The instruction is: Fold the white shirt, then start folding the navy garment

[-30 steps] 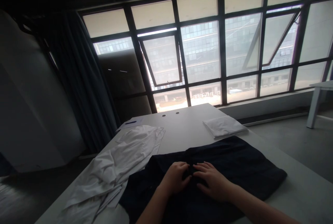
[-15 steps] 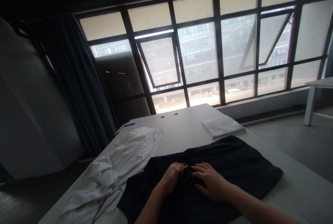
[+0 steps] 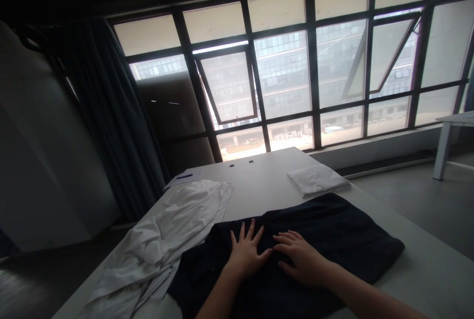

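A dark navy piece of clothing (image 3: 340,235) lies spread over the near part of the white table (image 3: 255,185); its exact kind is hard to tell in the dim light. My left hand (image 3: 246,252) rests flat on its middle with the fingers spread. Close beside it, my right hand (image 3: 301,257) lies on the same cloth, fingers stretched out and slightly bent, the thumb apart. The left thumb tip comes near the right hand's fingers. Neither hand grips the fabric.
Rumpled white clothing (image 3: 155,245) covers the table's left side. A folded white cloth (image 3: 316,180) sits toward the right edge, behind the dark garment. A pen (image 3: 184,176) lies on paper at the far left. Another white table (image 3: 455,119) stands at the right, windows beyond.
My left hand has opened from bent, gathered fingers to a flat, spread palm on the dark cloth. My right hand stays almost where it was.
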Motion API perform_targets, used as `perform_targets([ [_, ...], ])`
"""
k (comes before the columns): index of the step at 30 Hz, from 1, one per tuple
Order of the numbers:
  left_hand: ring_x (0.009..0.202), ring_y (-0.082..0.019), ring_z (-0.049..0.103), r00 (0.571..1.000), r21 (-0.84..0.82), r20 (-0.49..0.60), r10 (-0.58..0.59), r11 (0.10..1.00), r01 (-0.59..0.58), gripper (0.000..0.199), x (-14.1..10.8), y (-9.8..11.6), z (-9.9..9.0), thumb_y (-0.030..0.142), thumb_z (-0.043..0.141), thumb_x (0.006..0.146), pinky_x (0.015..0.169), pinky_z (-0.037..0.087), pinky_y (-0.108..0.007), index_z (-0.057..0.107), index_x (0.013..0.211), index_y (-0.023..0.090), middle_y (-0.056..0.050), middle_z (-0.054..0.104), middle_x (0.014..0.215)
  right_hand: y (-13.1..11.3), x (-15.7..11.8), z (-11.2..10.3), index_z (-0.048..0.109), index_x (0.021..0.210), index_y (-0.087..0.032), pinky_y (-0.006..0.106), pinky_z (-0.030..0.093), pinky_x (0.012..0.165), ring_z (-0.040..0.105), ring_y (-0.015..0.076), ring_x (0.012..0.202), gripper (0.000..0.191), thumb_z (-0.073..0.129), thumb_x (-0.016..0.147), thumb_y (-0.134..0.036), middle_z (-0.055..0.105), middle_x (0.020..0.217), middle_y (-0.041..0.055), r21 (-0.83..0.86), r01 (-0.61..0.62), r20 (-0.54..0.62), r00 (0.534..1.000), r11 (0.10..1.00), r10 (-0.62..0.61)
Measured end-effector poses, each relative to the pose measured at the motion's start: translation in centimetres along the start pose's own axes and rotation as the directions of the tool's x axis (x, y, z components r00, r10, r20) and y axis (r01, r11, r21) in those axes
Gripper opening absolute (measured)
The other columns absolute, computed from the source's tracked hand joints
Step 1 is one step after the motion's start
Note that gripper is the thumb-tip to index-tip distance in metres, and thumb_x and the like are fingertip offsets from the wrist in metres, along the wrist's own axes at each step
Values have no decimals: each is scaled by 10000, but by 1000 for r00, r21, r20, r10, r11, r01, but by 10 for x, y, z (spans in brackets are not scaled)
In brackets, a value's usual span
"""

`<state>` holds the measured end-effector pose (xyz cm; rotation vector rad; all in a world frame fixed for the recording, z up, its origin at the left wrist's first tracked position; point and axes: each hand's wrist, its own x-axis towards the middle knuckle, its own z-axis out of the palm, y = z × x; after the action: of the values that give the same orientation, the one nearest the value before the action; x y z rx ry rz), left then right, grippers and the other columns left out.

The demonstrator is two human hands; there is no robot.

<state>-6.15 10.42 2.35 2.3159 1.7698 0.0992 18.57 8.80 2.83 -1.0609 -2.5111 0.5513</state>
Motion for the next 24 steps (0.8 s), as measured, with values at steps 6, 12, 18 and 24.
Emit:
perform_targets([
  [6, 1529, -487, -50, 998, 22, 6, -57, 998, 57, 935, 1, -1, 3, 857, 429, 865, 1125, -54, -788, 202, 1627, 366, -97, 17, 1710, 0, 0, -1, 639, 1376, -317, 551, 228, 1232, 435, 334, 1445, 508, 617, 880, -421, 530, 1548, 60, 19, 3, -6, 1000, 1000, -3],
  [12, 1550, -434, -35, 997, 62, -1, -78, 995, 78, 773, 0, -1, 4, 807, 227, 957, 1157, -30, -752, 209, 1619, 409, -39, 25, 1716, -1, -1, -1, 651, 1362, -298, 554, 235, 1230, 447, 327, 1438, 491, 609, 887, -418, 542, 1536, 73, 0, 8, -6, 1000, 1000, -8],
  [18, 1553, -428, -22, 997, 64, -12, -74, 995, 74, 753, 0, -1, 4, 796, 219, 965, 1167, -5, -741, 215, 1617, 419, -29, 39, 1717, -3, -2, -3, 655, 1354, -297, 561, 243, 1228, 455, 331, 1433, 484, 611, 885, -408, 541, 1536, 72, -2, 9, -10, 1000, 1000, -9],
  [24, 1550, -434, -22, 997, 57, -15, -71, 996, 72, 753, 0, -1, 4, 796, 229, 965, 1166, -6, -742, 226, 1615, 417, -40, 57, 1718, -3, -2, -2, 654, 1355, -295, 566, 247, 1227, 452, 331, 1436, 485, 612, 886, -410, 541, 1536, 72, -10, 9, -8, 1000, 1000, -9],
])
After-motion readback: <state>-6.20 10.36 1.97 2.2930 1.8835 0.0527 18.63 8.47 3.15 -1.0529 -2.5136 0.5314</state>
